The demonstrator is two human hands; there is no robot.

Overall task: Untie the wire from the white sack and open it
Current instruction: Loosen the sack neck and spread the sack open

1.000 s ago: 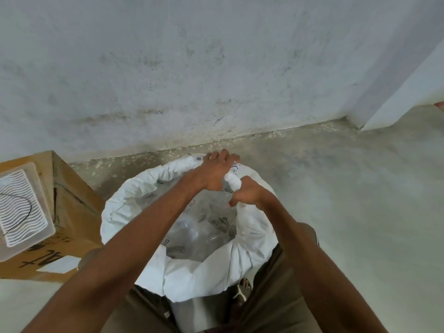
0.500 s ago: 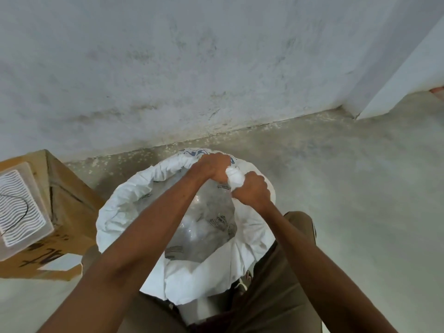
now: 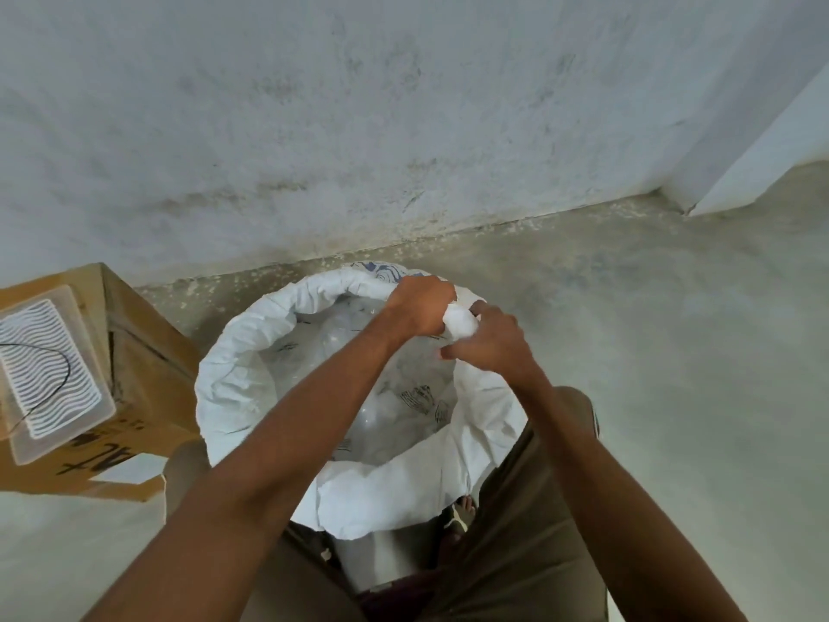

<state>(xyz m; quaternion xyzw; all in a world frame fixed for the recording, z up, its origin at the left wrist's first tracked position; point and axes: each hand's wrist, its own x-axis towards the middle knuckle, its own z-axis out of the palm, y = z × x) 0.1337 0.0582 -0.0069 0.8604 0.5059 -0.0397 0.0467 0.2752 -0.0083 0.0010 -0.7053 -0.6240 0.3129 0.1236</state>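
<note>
White sack (image 3: 242, 374) with blue print just beyond the fingers (image 3: 442, 291), clear plastic inside with black markings, brown cardboard box (image 3: 143, 352), wavy white-lined tray (image 3: 49, 356), grey floor (image 3: 673, 352)

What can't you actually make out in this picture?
- Wire: none visible in the head view; the left hand and right hand cover the bunched rim of the white sack.
- Sack contents: clear liner, glare, shapes unclear.
- Cardboard box: cut by the left edge; writing unreadable.
</note>
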